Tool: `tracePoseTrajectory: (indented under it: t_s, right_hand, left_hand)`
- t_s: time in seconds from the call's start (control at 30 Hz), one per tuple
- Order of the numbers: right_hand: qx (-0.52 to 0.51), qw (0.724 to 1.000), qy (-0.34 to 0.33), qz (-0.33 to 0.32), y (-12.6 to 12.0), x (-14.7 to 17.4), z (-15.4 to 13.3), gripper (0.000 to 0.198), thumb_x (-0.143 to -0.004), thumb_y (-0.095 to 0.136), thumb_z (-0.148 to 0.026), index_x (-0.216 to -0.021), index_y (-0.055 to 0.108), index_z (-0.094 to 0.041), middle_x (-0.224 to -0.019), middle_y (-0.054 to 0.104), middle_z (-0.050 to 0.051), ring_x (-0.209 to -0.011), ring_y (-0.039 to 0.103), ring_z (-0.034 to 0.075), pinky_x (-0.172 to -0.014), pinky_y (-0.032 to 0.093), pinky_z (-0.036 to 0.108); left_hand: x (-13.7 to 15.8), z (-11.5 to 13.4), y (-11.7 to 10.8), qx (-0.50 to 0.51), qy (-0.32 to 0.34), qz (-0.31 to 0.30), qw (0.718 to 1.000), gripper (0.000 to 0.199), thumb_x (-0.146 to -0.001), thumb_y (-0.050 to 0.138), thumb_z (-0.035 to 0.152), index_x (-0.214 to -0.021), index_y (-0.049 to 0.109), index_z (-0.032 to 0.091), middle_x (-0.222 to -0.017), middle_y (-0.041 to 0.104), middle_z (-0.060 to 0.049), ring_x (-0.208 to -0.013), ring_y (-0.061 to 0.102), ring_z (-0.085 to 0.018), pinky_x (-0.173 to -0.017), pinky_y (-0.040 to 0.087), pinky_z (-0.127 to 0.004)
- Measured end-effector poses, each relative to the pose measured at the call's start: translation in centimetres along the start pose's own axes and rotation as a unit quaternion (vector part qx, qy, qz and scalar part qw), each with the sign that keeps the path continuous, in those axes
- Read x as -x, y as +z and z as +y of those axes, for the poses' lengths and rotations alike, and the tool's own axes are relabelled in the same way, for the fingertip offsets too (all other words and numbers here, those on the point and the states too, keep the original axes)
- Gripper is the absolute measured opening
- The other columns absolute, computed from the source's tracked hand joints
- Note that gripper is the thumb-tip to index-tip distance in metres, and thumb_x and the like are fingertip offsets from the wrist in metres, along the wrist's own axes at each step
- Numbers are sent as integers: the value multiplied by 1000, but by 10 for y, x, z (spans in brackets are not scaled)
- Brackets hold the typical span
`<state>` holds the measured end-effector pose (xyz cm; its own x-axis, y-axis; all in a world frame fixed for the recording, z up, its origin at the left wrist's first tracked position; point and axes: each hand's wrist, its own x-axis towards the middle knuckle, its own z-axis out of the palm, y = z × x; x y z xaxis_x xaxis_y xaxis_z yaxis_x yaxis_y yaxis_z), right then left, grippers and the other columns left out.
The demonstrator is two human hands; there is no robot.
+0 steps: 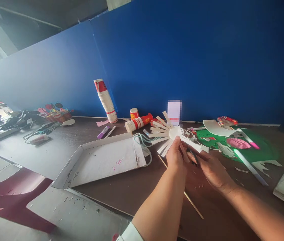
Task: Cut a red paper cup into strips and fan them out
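Observation:
In the head view, my left hand (pixel 176 156) is closed on a paper cup (pixel 174 133) whose wall is cut into several white strips. The strips fan outward around its round base. Just to the right, my right hand (pixel 214 171) is wrapped around a pair of scissors (pixel 193 156) with dark handles. Their blades are mostly hidden by the strips and my fingers. A thin wooden stick (pixel 193 205) lies on the table, passing beneath my left forearm.
A shallow white cardboard box lid (pixel 101 164) lies left of my hands. Behind it stand a tall leaning stack of paper cups (pixel 108 103) and a purple marker (pixel 103 132). Paper scraps and pens lie around a green sheet (pixel 262 147) at right. A blue partition (pixel 194 60) closes off the back.

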<state>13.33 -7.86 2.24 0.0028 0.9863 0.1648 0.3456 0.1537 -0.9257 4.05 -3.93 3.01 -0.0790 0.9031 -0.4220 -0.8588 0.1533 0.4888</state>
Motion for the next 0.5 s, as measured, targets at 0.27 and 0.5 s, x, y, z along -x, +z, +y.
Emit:
tracePoseTrajectory:
  t_s: [0.27,0.5]
  right_hand:
    - [-19,999,-13,31,2,2,0,46,-83,60,-49,-123,67,-27,-118,71,3,-121,56,31,-101,46,41]
    - [-109,994,-7,-3,10,1,17,49,-86,58,-49,-131,59,-30,-129,65,2,-125,54,29,-104,45,42]
  left_hand:
    - [0,-5,-3,-3,19,-70,997,27,-64,76,36,-72,63,13,-62,58,0,-51,55,-9,-47,41,-20]
    - [5,-7,0,-20,4,-6,1000,30,-65,77,39,-78,66,15,-62,57,0,-51,55,-11,-45,40,-21]
